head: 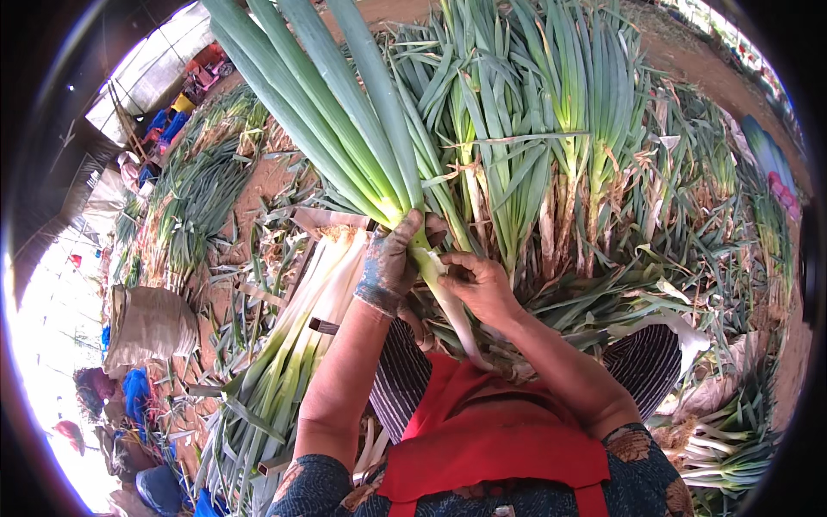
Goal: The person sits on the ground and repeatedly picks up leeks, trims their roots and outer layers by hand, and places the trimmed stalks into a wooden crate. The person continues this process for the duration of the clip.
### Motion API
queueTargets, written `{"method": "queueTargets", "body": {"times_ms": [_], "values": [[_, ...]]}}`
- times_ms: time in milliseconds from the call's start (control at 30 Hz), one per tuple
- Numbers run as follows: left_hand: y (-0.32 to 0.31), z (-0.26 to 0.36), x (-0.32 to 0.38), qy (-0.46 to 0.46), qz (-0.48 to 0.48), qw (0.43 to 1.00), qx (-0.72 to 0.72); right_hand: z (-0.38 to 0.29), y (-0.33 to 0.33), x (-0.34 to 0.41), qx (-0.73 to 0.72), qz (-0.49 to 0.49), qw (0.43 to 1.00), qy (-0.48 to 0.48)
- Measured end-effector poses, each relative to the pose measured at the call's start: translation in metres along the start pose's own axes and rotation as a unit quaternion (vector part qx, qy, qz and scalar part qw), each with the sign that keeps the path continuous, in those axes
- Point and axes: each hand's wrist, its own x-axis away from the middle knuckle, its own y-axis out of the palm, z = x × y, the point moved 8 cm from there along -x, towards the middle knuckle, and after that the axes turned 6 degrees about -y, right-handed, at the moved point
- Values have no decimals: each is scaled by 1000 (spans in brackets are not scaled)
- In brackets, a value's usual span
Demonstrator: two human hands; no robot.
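My left hand [395, 258], in a soiled work glove, grips a large leek-like green onion [450, 304] just below where its leaves fan out. Those broad green leaves rise toward the upper left, while the pale stalk slants down to my lap. Bare fingers of my right hand [481, 284] are pinched together at the stalk's side, by a torn pale edge of its outer skin. Whether they hold that skin is hard to tell. Left of my forearm lies a bundle of white-stemmed green onions [326, 278] with roots at the far end.
Untrimmed green onions [504, 161] stand in a dense row ahead. Loose leaves [601, 304] litter the ground to the right. Metal bars [323, 326] show around the left bundle. More white-stemmed onions [717, 446] lie at lower right, and a sack [152, 326] sits at left.
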Motion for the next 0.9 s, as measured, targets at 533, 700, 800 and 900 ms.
{"method": "queueTargets", "body": {"times_ms": [533,700,800,900], "values": [[-30,-4,-14,12,35,997,-65,-20,34,30,-119,-114,980,-109],[-60,3,-24,86,83,993,-19,28,14,33,-200,-74,975,55],[-93,75,-42,144,157,976,-40,32,-14,55,65,-153,983,84],[-128,138,-58,179,189,965,-19,58,-37,103,261,-215,936,93]]}}
